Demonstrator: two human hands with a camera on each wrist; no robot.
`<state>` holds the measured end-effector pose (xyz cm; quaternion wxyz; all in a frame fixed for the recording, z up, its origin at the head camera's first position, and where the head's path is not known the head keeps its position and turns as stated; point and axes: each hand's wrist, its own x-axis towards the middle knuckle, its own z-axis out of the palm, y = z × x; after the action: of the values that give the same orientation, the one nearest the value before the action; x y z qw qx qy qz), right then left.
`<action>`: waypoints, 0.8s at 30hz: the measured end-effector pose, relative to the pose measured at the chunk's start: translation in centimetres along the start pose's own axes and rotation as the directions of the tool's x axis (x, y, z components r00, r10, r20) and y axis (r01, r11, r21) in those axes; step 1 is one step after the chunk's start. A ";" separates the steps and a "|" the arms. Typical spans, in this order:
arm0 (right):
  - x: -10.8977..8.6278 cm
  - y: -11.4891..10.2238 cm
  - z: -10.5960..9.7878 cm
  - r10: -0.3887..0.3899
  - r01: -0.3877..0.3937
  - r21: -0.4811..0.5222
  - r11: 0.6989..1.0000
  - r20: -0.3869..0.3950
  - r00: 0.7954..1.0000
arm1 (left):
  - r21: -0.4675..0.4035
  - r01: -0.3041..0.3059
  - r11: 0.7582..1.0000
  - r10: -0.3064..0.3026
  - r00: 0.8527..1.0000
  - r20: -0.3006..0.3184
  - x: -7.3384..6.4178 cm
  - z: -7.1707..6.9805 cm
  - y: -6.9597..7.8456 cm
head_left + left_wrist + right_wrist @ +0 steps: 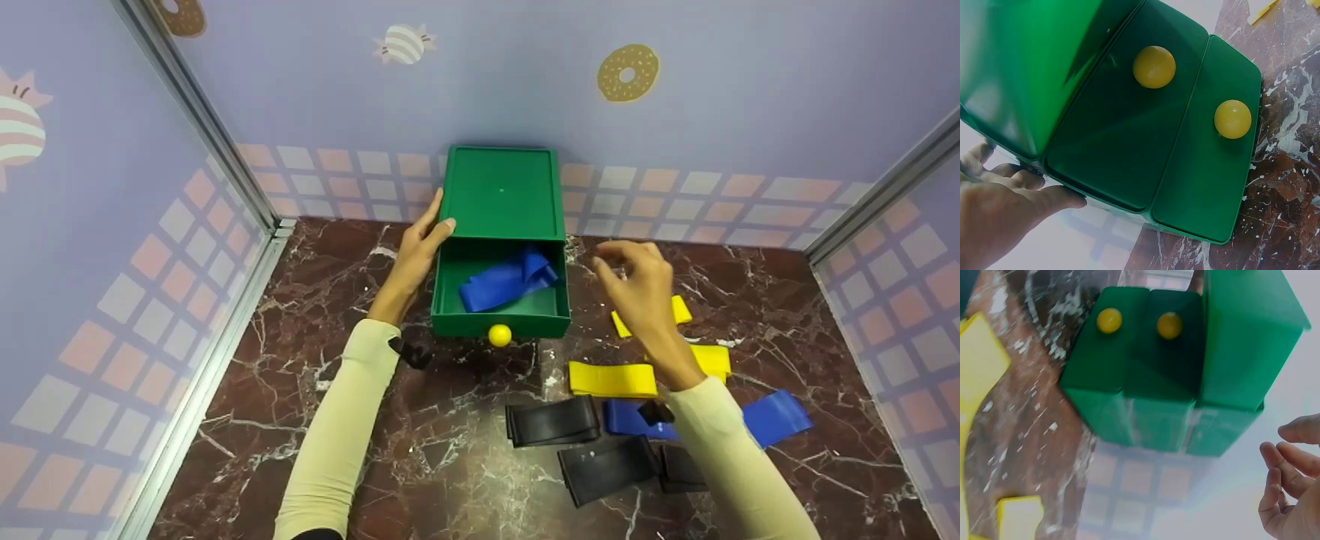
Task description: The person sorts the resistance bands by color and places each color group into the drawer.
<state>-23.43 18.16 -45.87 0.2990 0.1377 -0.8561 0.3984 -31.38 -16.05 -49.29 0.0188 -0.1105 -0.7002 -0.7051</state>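
left hand (415, 259): grip unclenched, touching green drawer unit (501, 191); right hand (641, 285): grip released, thumb apart

Left hand (414, 259) against green cabinet (501, 196), blue strip (501, 283) in 1 yellow-knobbed drawer (461, 325), right hand (641, 289) apart

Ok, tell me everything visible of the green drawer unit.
The green drawer unit looks like smooth plastic, with three stacked drawers, each with a round yellow knob. The top drawer is pulled out, a folded blue band lying inside; the lower two drawers are shut. The unit stands upright on the marbled surface, by the patterned wall. The left hand touches its left side.
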 end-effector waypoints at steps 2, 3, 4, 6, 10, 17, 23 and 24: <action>-0.4 1.0 -0.6 0.017 -0.018 -0.014 1.000 -0.015 1.000 | -0.004 0.002 1.000 -0.002 1.000 0.001 0.0 0.0 0.0; -0.7 1.5 -0.9 0.025 -0.026 -0.022 0.999 -0.022 0.999 | -0.005 0.004 1.000 -0.004 1.000 0.002 0.1 0.0 0.0; -0.9 2.0 -1.2 0.036 -0.037 -0.023 0.999 -0.024 0.999 | -0.006 0.005 1.000 -0.005 1.000 0.003 0.1 0.0 0.0; -1.4 3.0 -1.8 0.062 -0.062 -0.037 0.997 -0.025 0.998 | -0.003 0.008 1.000 -0.008 1.000 0.003 0.1 0.0 -0.1; -2.4 4.9 -2.9 0.107 -0.108 -0.062 0.992 -0.018 0.994 | 0.005 0.007 1.000 -0.007 1.000 -0.004 0.0 -0.1 -0.1; -4.0 7.6 -4.8 0.163 -0.164 -0.088 0.983 -0.016 0.987 | 0.013 0.001 1.000 -0.001 1.000 -0.013 -0.1 -0.1 -0.2; -5.5 9.5 -6.7 0.236 -0.236 -0.074 0.969 -0.006 0.972 | 0.008 0.005 1.000 -0.005 1.000 0.018 -0.1 -0.2 -0.3; -5.7 9.9 -7.0 0.246 -0.246 -0.064 0.967 0.001 0.969 | 0.004 0.006 1.000 -0.006 1.000 0.023 -0.2 -0.2 -0.3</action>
<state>-20.79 29.89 -51.79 0.2477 0.0226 -0.8801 0.4044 -31.30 -16.30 -49.62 0.0090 -0.1165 -0.7021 -0.7025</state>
